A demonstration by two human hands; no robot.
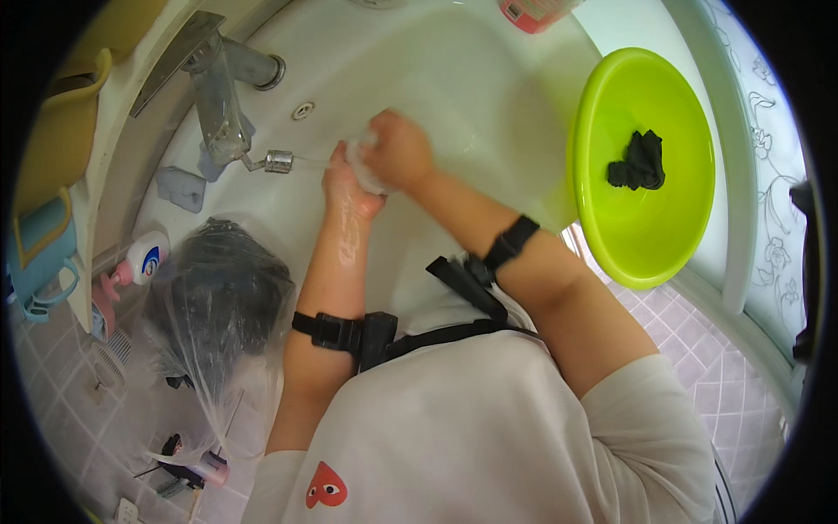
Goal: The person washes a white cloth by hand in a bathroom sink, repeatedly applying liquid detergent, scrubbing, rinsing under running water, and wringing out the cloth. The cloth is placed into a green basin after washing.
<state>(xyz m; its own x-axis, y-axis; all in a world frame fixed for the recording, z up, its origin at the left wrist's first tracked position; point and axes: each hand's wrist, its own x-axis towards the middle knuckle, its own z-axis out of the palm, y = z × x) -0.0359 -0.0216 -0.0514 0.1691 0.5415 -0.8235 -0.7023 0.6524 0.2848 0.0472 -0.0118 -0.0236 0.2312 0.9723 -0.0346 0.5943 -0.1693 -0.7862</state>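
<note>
Water runs from the swivel nozzle point(279, 161) of a chrome faucet point(222, 118) onto my left hand point(350, 180), which is palm up over the white sink point(458, 124). A whitish, foamy or wet bundle point(364, 164), perhaps cloth, lies between my two hands. My right hand point(398, 149), blurred, grips its upper side. Wet streaks show on my left forearm. At the right, a lime-green basin point(589, 216) holds a crumpled black cloth point(641, 160).
Grey-blue soap-like blocks point(181, 188) lie beside the faucet. Left of the sink are a dark bundle in clear plastic point(226, 281) and a white pump bottle point(149, 257). A pink-based container point(531, 14) stands at the sink's far rim.
</note>
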